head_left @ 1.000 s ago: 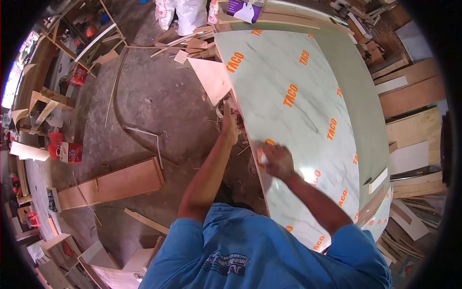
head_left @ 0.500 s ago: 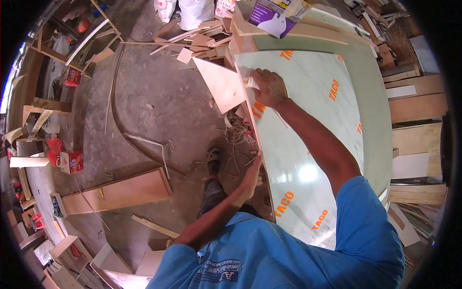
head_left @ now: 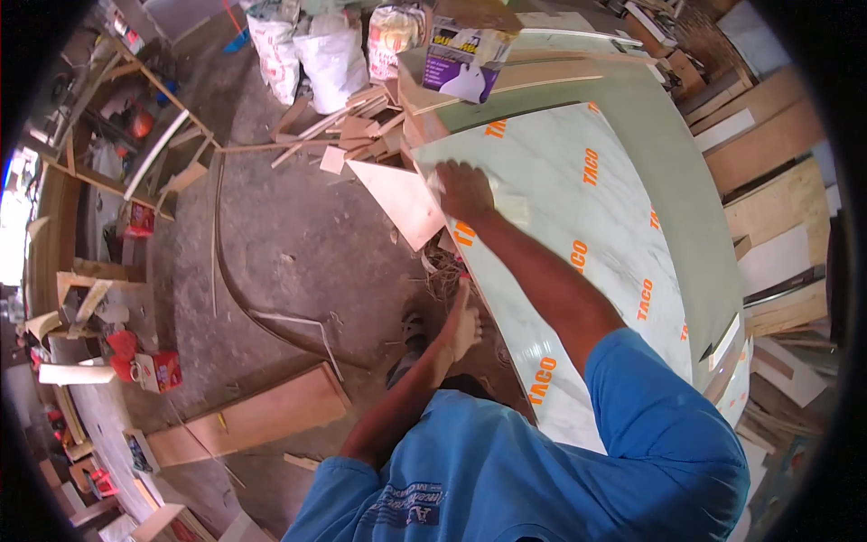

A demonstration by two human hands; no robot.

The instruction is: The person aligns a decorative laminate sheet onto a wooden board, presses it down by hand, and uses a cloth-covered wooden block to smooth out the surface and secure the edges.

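A white marble-patterned laminate sheet (head_left: 542,298) with orange lettering lies on a pale green surface (head_left: 664,144) at my right. My right hand (head_left: 465,188) is closed at the sheet's far left edge, its fingers curled over whatever they hold; a small pale bit shows by them, too unclear to name. Lower down, my left hand (head_left: 463,332) hangs just left of the same edge, thumb stretched out and fingers loosely bent, with nothing visible in it. A triangular light wood piece (head_left: 405,200) juts out left of the sheet's far corner.
A purple and yellow box (head_left: 465,68) stands beyond the sheet. Wood offcuts (head_left: 366,126) and white sacks (head_left: 330,59) are piled at the far left. A long brown board (head_left: 253,415) lies on the floor (head_left: 289,235), near thin curved strips. Boards (head_left: 768,199) lean at the right.
My view has shifted, so the surroundings sit lower in the picture. My left hand has come off the sheet's edge and its thumb now points forward. My right hand remains at the far edge.
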